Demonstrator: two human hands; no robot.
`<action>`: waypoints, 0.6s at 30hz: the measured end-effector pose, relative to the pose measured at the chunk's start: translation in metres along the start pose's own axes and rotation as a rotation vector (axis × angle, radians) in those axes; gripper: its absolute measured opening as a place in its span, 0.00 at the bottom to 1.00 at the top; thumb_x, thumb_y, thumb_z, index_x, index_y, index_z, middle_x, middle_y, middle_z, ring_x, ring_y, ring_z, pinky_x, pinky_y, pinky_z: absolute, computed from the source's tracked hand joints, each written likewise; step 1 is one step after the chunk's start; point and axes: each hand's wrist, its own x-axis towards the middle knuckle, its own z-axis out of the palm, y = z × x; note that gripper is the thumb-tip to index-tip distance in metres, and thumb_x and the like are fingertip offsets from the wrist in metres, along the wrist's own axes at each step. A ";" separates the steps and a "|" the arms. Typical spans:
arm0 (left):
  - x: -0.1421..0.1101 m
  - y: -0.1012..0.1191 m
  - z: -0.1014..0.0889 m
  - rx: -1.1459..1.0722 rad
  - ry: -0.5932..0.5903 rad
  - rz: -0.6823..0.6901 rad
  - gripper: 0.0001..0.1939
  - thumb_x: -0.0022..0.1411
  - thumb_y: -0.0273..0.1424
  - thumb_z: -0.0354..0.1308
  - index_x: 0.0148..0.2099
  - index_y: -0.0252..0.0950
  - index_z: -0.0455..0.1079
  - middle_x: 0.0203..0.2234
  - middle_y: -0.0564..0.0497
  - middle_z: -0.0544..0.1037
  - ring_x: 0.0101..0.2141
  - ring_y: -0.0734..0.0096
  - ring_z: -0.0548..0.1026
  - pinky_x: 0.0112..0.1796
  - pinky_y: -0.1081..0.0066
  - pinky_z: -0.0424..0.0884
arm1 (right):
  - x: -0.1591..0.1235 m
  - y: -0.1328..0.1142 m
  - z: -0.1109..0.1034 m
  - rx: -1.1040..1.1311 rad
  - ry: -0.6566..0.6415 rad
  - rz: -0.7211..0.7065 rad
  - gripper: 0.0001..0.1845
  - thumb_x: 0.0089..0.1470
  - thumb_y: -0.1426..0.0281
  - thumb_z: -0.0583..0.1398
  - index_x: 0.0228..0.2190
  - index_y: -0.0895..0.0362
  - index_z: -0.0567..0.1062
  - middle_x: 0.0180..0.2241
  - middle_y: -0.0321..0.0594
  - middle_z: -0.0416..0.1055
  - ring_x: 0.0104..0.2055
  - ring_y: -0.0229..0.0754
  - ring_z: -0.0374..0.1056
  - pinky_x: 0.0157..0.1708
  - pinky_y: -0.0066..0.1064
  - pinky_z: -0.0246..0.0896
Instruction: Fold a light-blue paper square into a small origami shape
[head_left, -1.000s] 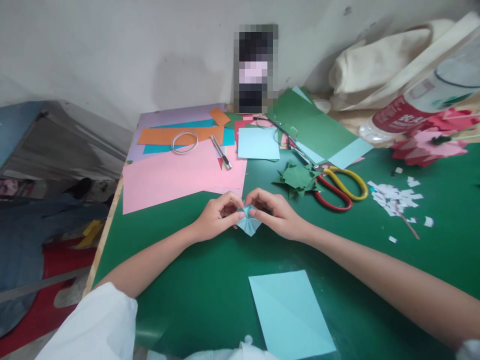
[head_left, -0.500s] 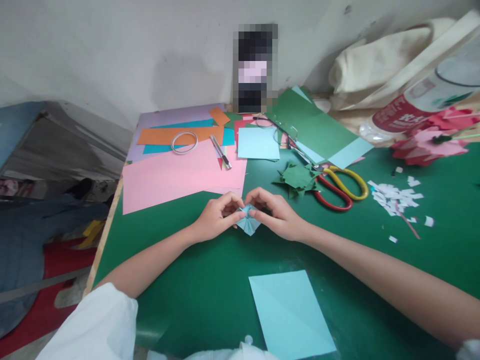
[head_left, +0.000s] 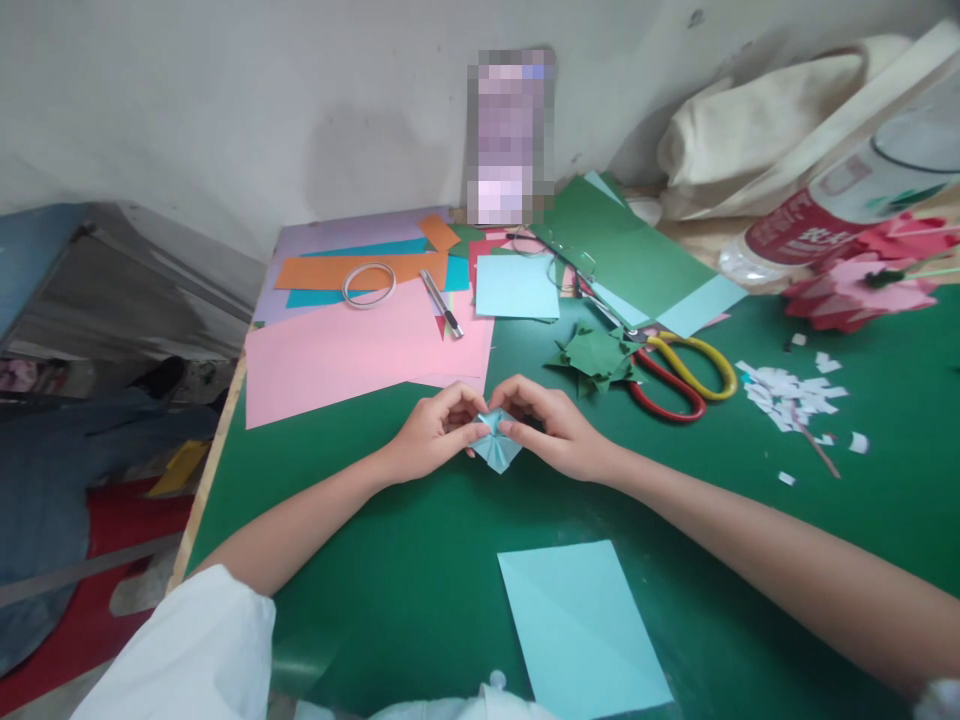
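Observation:
Between both hands, over the middle of the green table (head_left: 390, 580), is a small folded light-blue paper (head_left: 499, 455) with pleats running to its lower point. My left hand (head_left: 435, 432) pinches its left side, thumb in front. On its right side my right hand (head_left: 551, 430) grips it the same way. The fingers behind the paper are partly hidden. Nearer my body lies a creased light-blue paper square (head_left: 585, 625). A folded green paper piece (head_left: 596, 355) rests just beyond my right hand, against the red and yellow handles of the scissors (head_left: 686, 375).
Pink paper (head_left: 352, 350), a tape roll (head_left: 369, 286), a utility knife (head_left: 442, 305) and a light-blue stack (head_left: 517, 287) lie behind. A phone (head_left: 510, 140) leans on the wall. White scraps (head_left: 791, 395), paper flowers (head_left: 859, 285) and a bottle (head_left: 817, 220) are at right.
Both hands keep their hold on the folded paper, with hardly any shift of the fingers. The blurred phone screen has turned from mostly dark to light.

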 end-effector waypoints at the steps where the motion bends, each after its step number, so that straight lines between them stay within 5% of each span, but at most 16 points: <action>1: 0.000 0.000 0.000 -0.004 0.000 0.001 0.17 0.60 0.41 0.64 0.42 0.35 0.65 0.31 0.54 0.72 0.29 0.80 0.73 0.28 0.80 0.74 | 0.000 0.000 0.000 -0.003 0.000 -0.002 0.12 0.63 0.60 0.56 0.38 0.57 0.68 0.26 0.33 0.63 0.28 0.32 0.57 0.29 0.25 0.53; 12: 0.001 0.000 0.000 -0.045 0.010 -0.010 0.19 0.58 0.43 0.66 0.42 0.35 0.65 0.32 0.54 0.72 0.30 0.80 0.73 0.28 0.80 0.74 | 0.000 -0.003 -0.001 -0.150 0.017 -0.071 0.10 0.64 0.62 0.55 0.38 0.57 0.68 0.28 0.34 0.65 0.27 0.32 0.58 0.28 0.26 0.54; 15: 0.001 0.003 0.002 -0.043 0.022 -0.026 0.19 0.58 0.43 0.66 0.41 0.35 0.65 0.31 0.54 0.71 0.29 0.80 0.72 0.27 0.80 0.74 | 0.013 -0.013 -0.019 -0.262 0.052 -0.114 0.11 0.61 0.62 0.58 0.39 0.56 0.70 0.32 0.39 0.67 0.28 0.34 0.59 0.30 0.29 0.56; 18: 0.001 0.006 0.003 -0.043 0.025 -0.044 0.20 0.58 0.44 0.65 0.40 0.35 0.64 0.30 0.54 0.71 0.28 0.81 0.72 0.27 0.80 0.73 | 0.047 -0.018 -0.062 -0.541 0.208 -0.058 0.09 0.60 0.63 0.60 0.38 0.57 0.71 0.33 0.40 0.70 0.30 0.33 0.61 0.35 0.30 0.58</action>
